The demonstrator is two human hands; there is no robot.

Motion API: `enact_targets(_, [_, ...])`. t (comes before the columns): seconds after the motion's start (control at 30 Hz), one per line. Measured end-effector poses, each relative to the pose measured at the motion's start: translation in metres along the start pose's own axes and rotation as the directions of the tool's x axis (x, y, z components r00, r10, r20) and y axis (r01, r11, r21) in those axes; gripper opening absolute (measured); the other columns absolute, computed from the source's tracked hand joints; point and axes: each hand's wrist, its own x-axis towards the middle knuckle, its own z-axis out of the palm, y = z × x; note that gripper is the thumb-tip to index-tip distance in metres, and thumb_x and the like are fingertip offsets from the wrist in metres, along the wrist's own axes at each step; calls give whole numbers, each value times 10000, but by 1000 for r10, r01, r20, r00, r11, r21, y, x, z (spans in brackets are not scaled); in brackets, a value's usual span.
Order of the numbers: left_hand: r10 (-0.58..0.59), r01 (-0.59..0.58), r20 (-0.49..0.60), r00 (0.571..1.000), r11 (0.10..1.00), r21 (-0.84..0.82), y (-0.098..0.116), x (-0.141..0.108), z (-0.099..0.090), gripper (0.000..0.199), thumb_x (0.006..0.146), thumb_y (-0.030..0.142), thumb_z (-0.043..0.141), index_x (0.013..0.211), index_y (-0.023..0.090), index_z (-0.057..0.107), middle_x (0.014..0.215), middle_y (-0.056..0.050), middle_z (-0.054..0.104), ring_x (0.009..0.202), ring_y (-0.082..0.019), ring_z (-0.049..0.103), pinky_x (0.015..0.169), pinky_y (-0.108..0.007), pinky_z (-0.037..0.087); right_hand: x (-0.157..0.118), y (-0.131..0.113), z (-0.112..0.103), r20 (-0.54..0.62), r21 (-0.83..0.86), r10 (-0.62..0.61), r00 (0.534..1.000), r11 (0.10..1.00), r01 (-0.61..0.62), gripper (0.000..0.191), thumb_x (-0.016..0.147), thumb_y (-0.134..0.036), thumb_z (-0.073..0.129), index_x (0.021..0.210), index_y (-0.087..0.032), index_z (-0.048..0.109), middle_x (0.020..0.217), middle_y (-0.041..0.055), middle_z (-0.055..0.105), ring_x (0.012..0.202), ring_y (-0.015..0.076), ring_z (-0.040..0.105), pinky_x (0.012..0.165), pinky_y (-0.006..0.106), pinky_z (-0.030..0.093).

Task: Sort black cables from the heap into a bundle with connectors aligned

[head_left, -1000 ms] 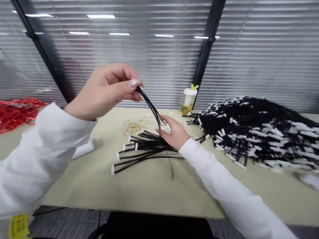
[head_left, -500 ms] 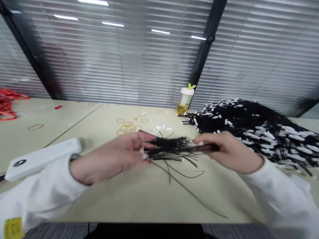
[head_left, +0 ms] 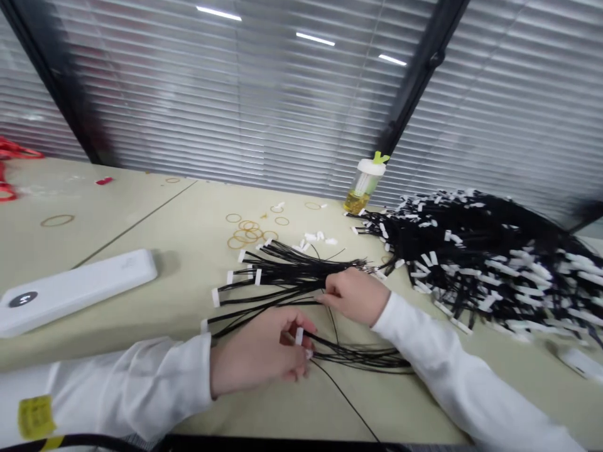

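My left hand (head_left: pixel 268 348) is closed on the white connector ends of a small bundle of black cables (head_left: pixel 362 356), which trails right beneath my right forearm. One thin loose wire (head_left: pixel 348 402) runs from beside that hand toward the table's front edge. Beyond it, a second group of black cables (head_left: pixel 287 267) lies fanned out on the table, white connectors (head_left: pixel 230 277) pointing left. My right hand (head_left: pixel 355 295) rests over the right part of this group, thumb and fingers pinched on cable there. Its fingertips partly cover what they grip.
A large pile of black cables with white connectors (head_left: pixel 471 251) spreads on the right. Behind stand a lidded bottle (head_left: pixel 363 185), rubber bands (head_left: pixel 247 232) and small white pieces (head_left: pixel 320 236). A white power bank (head_left: pixel 80 289) lies left, red straps (head_left: pixel 14 150) farther back.
My left hand has come nearer the front edge and holds connector ends. My right hand has moved left over the fanned cables, whose connectors now show. The view has shifted slightly.
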Motion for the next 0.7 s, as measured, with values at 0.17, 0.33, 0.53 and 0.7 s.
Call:
enact_targets(0.17, [19,-28,-101,995,996,-82,-5,5,-5,166,720,305,542,809,176,485,632,46,505,536,-91,563,553,-253,480,8,12,-5,15,-105,0,1000,994,2,202,774,-275,484,645,-177,606,664,59,619,651,164,572,564,247,345])
enact_targets(0.33, [214,-190,-176,961,972,141,-2,16,-17,130,750,308,499,780,183,521,659,35,514,578,-111,575,546,-231,429,27,39,-33,-17,-124,-36,999,992,33,150,789,-278,503,775,-184,618,795,46,617,756,151,559,687,253,384])
enact_targets(0.53, [316,-265,-196,928,932,248,3,24,-27,112,766,286,473,789,187,519,659,25,525,582,-121,566,545,-237,418,87,31,-15,-103,-80,-125,987,990,117,252,864,-285,430,1041,-139,534,1069,68,531,972,161,508,845,363,409])
enact_targets(0.7, [372,-324,-166,913,910,259,1,34,-38,107,773,277,475,801,187,527,663,25,531,591,-110,558,576,-236,430,122,24,5,-74,-14,-199,977,980,199,273,841,-308,480,1045,-132,527,1075,69,530,967,164,520,833,381,437])
